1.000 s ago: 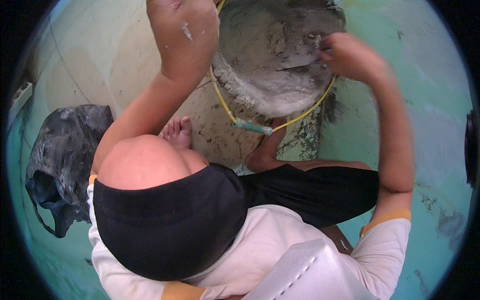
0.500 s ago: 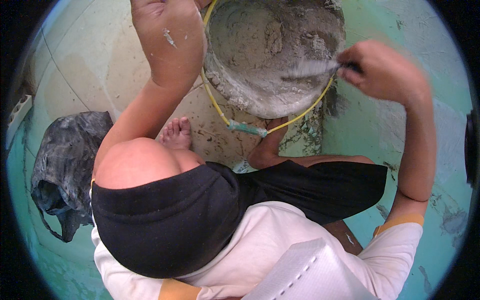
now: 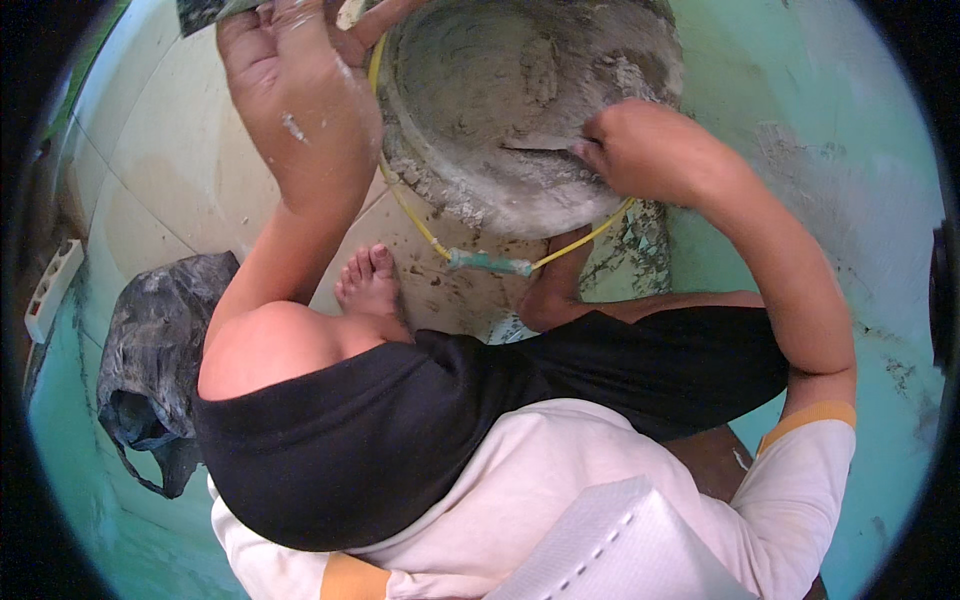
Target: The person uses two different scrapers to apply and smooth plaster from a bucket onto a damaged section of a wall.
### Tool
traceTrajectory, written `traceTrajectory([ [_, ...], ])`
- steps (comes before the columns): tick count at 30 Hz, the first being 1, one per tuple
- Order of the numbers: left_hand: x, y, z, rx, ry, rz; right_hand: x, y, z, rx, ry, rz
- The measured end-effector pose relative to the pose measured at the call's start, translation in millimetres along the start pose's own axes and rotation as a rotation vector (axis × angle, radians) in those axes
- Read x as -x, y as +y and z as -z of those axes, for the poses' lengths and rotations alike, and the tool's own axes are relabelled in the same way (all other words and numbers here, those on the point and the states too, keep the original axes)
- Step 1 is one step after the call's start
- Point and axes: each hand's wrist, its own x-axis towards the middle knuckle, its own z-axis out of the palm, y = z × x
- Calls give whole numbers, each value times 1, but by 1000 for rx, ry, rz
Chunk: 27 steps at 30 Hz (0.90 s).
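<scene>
In front of me is a round bucket (image 3: 505,203) with grey, crusty mortar-like mix (image 3: 500,80) on its bottom and walls. My right hand (image 3: 650,150) is closed round a putty knife (image 3: 540,146), whose thin blade points left over the mix; its handle is hidden in my fingers. Left of the bucket, my left hand (image 3: 310,125) is raised, with grey-white smears on its skin. Its fingers hold a flat, dark greenish-grey plate (image 3: 207,12), cut off by the top edge of the view.
The bucket's yellow handle (image 3: 410,212) with a green grip (image 3: 490,262) hangs toward me. My bare feet (image 3: 368,280) are close by. A crumpled black plastic bag (image 3: 165,340) lies on the left, beside a pale block with holes (image 3: 53,290). Stained green surface lies to the right.
My right hand and the putty knife have moved left, further over the bucket. My left hand has shifted left and down, bringing the flat plate into view.
</scene>
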Motion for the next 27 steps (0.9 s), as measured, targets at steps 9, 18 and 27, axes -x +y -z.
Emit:
traceTrajectory([
  [9, -4, 0, 8, 24, -35, -4, 0, -1, -4, -73, -6, 131],
  [18, -5, 6, 8, -86, 8, -3, 18, 4, 3, -387, -1, 189],
  [27, -5, 6, 6, -69, -12, 2, 19, -12, 7, -688, -86, 167],
])
